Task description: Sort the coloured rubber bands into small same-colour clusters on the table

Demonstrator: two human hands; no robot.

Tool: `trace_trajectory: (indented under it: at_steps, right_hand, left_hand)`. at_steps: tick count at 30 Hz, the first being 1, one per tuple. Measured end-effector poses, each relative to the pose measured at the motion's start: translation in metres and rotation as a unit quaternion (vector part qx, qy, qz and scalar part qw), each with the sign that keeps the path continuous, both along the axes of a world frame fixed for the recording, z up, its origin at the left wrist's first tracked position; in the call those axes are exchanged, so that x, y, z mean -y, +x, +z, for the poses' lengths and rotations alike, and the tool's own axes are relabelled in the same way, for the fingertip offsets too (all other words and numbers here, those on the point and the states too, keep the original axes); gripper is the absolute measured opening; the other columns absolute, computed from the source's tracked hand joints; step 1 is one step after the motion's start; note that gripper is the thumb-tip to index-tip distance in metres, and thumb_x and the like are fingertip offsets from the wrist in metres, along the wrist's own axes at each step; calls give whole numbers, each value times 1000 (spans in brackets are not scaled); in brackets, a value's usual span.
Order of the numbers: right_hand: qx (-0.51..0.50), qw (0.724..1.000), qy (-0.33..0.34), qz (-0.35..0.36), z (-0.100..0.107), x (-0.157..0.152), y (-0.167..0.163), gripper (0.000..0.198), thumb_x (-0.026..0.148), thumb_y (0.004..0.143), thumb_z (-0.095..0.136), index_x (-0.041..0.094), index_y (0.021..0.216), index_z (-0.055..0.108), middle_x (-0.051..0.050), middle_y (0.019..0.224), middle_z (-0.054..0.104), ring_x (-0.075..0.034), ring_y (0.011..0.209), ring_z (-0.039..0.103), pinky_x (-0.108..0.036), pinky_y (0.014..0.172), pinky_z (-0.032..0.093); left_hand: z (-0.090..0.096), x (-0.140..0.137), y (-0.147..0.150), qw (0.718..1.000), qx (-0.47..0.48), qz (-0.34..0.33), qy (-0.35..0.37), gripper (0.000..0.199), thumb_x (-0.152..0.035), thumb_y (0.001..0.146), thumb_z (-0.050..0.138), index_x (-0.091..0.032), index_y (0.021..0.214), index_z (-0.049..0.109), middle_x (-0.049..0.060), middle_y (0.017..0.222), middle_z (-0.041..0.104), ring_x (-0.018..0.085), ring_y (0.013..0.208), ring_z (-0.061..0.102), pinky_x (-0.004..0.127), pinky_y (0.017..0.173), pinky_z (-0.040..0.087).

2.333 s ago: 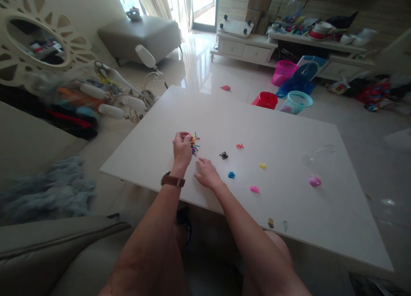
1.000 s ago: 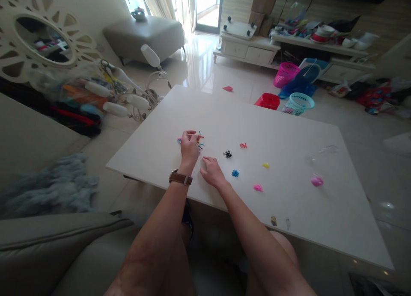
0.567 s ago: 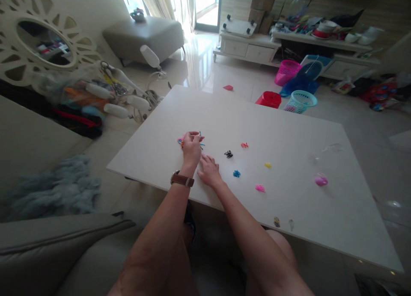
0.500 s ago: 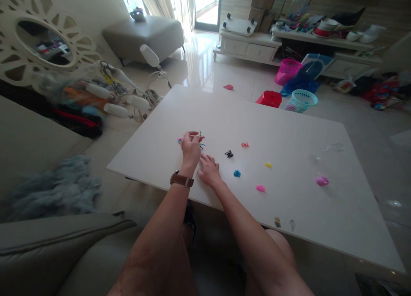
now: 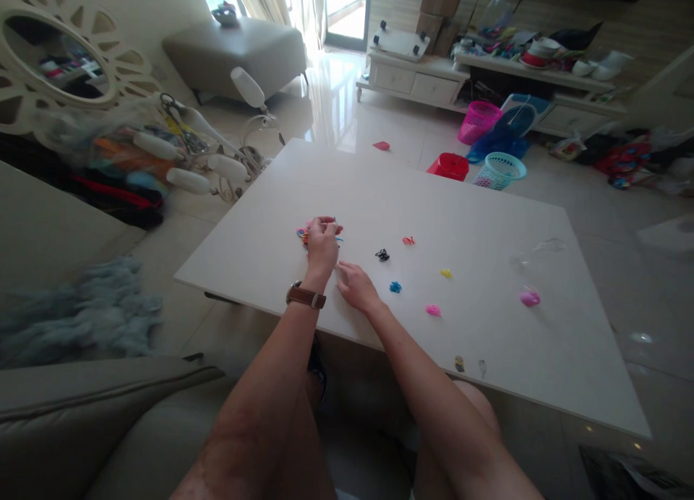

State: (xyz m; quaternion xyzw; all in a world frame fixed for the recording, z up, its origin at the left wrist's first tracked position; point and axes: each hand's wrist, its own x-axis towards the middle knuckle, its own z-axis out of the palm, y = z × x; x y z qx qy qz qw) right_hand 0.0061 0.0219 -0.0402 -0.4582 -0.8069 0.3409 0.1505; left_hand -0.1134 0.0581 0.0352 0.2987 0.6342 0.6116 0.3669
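Smooth white tabletop point(image 5: 374, 189) seen beneath. Left hand point(image 5: 323, 250) bent over, fingers drawn narrow; whether anything is pinched cannot be told. Right hand point(image 5: 358, 286) laid just beside, loosely curled, contents hidden. Multicoloured heap of thin stringy loops point(image 5: 302, 235) partly covered by the nearer left hand, showing mostly leftward; long axis obscured.

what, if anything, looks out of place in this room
The white wheeled board on the low cabinet looks upside down, its dark castors pointing up. A red pointed piece lies alone on the floor, perhaps dropped.
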Motion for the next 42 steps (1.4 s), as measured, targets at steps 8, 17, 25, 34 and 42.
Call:
trace_trajectory:
  at_steps: [8,17,25,34,42]
  right_hand:
    - [-23,998,15,-57,6,-2,8,38,12,90,56,14,125,71,-12,129,70,-21,119,64,-33,110,45]
    - [-57,991,65,-99,42,-10,69,19,9,88,62,20,88,77,-5,88,78,-18,82,70,-29,81,52]
    - [63,984,-4,-169,61,-26,186,11,13,82,70,19,87,78,-5,83,79,-17,79,72,-27,77,52]
    - [139,982,-67,-112,48,-25,237,7,15,79,72,18,79,79,-3,77,77,-15,73,69,-24,70,49]
    - [135,982,-96,-91,44,-20,237,10,10,77,72,18,76,77,-3,77,76,-15,74,68,-24,67,48]
  left_hand:
    - [-4,-1,-2,1000,-12,-14,-8,19,-24,79,53,-20,98,56,6,91,70,20,93,69,32,81,53]
    - [-4,3,12,994,-36,-99,-30,23,-26,77,53,-19,98,58,7,94,71,21,94,68,34,83,52]
    - [-6,8,34,970,-92,-212,-69,22,-29,76,53,-18,93,63,8,94,72,22,90,67,34,78,50]
    - [-6,24,23,946,-187,-242,-105,23,-33,74,55,-18,90,64,8,88,71,23,88,66,33,73,48]
    - [-11,25,7,956,-200,-186,-111,25,-33,71,58,-18,90,65,6,84,71,22,83,66,33,74,49]
